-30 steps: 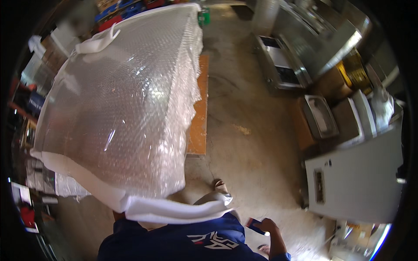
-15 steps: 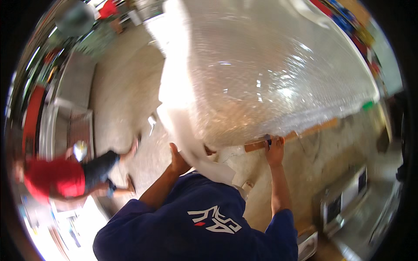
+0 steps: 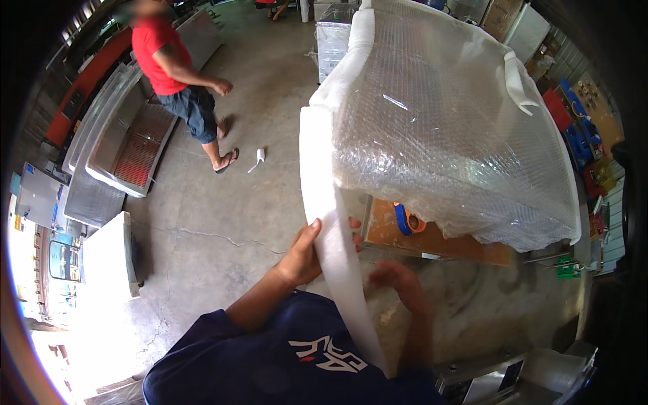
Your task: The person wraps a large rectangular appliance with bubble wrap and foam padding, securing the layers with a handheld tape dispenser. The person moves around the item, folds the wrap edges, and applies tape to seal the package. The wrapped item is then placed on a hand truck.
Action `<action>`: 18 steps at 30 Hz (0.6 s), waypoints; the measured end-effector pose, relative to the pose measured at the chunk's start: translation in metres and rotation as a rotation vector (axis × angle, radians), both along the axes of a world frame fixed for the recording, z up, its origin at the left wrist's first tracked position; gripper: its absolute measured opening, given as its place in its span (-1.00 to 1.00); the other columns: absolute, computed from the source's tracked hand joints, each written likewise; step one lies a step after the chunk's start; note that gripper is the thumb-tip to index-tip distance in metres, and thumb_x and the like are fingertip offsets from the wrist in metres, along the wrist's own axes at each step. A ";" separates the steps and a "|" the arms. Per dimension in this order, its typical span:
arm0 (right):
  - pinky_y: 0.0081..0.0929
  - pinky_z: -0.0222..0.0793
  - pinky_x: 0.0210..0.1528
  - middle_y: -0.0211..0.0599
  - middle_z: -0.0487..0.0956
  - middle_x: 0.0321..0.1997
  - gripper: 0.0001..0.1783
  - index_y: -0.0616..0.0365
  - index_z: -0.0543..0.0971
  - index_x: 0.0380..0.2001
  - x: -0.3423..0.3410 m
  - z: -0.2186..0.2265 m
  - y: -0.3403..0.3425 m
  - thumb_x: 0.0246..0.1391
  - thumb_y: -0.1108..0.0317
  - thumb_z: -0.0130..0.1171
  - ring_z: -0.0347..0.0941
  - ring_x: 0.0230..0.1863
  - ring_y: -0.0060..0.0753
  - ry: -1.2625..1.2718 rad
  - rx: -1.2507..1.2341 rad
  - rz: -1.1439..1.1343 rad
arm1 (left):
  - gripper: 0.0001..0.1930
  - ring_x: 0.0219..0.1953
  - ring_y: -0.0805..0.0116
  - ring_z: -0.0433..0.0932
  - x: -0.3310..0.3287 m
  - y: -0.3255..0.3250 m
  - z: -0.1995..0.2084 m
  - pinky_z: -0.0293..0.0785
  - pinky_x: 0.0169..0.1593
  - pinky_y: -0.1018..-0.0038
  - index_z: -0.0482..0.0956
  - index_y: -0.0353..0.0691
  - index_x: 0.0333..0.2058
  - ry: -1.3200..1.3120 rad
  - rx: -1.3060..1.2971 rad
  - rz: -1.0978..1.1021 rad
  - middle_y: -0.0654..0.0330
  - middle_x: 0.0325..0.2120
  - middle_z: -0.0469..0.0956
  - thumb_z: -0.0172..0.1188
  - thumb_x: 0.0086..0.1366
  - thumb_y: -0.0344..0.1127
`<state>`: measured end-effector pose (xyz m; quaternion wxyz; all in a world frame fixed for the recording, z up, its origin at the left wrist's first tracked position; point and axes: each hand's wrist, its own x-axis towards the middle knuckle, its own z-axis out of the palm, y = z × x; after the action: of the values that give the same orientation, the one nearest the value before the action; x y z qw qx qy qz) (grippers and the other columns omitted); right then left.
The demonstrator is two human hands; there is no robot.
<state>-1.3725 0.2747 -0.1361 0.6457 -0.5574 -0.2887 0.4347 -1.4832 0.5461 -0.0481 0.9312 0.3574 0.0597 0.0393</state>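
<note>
A long white foam strip [image 3: 331,182] hangs down the near left edge of a large piece draped in clear bubble wrap [image 3: 432,121]. My left hand [image 3: 304,256] is closed around this strip, thumb on its left side and fingertips showing past its right side. The strip's lower end runs down against my dark blue shirt. To the right of the strip, my right hand [image 3: 398,280] is in the air, slightly blurred, fingers loosely apart and nothing visible in them. Beyond it, a blue and orange tape dispenser [image 3: 403,220] rests on a brown board [image 3: 445,244] under the wrapped piece.
At the left, a person in a red shirt [image 3: 162,64] stands by metal units [image 3: 128,145]. A small white object [image 3: 260,155] lies on the concrete floor [image 3: 223,202]. Metal equipment [image 3: 486,385] stands at the lower right, and a green crate [image 3: 568,267] at the right.
My right hand has left the brown board and come back toward the foam strip. My left hand still grips the strip, which now hangs straighter. The person in red appears farther away, upper left.
</note>
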 end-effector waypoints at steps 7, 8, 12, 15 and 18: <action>-0.15 0.40 0.27 -0.01 0.59 0.20 -0.02 0.18 0.34 0.36 -0.036 0.183 -0.084 0.06 -0.23 0.38 0.54 0.21 -0.04 -0.608 -0.421 0.068 | -0.31 0.26 0.04 0.39 0.034 -0.061 0.030 0.22 0.39 0.06 0.26 -0.26 0.30 0.157 -0.119 0.102 -0.01 0.20 0.40 -0.08 0.49 0.21; -0.16 0.40 0.27 -0.01 0.59 0.20 0.00 0.17 0.34 0.37 -0.041 0.198 -0.075 0.00 -0.16 0.47 0.54 0.21 -0.02 -0.734 -0.552 0.114 | -0.33 0.32 0.04 0.31 0.043 -0.066 0.026 0.11 0.44 0.09 0.19 -0.28 0.35 0.177 -0.193 0.126 -0.01 0.26 0.35 -0.12 0.53 0.15; -0.20 0.49 0.12 0.01 0.63 0.08 -0.16 0.14 0.46 0.23 -0.043 0.210 -0.054 -0.07 0.04 0.58 0.60 0.10 -0.08 -0.776 -0.943 -0.166 | -0.27 0.32 0.15 0.29 0.071 -0.084 0.023 0.14 0.42 0.15 -0.06 -0.20 0.43 0.145 0.081 0.259 0.01 0.26 0.31 -0.08 0.54 0.13; -0.23 0.49 0.08 -0.03 0.67 -0.02 -0.30 0.15 0.53 0.12 0.005 0.232 -0.072 -0.02 0.05 0.55 0.62 0.01 -0.12 -0.710 -0.825 -0.135 | -0.29 0.32 0.20 0.28 0.070 -0.072 0.023 0.20 0.38 0.20 -0.08 -0.16 0.44 0.096 0.370 0.124 0.02 0.24 0.32 -0.04 0.54 0.08; -0.27 0.49 0.04 -0.06 0.69 -0.10 -0.37 0.17 0.55 0.06 0.047 0.269 -0.083 0.01 0.05 0.52 0.64 -0.07 -0.15 -0.878 -0.948 -0.123 | -0.48 0.14 0.19 0.45 0.043 -0.059 0.028 0.40 0.21 0.26 0.29 -0.28 0.25 -0.081 0.593 0.032 0.03 0.10 0.44 0.17 0.44 -0.16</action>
<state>-1.3251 0.1920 0.1331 0.1752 -0.9234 -0.2702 0.2089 -1.4397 0.4868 -0.0200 0.7871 0.6110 0.0142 0.0837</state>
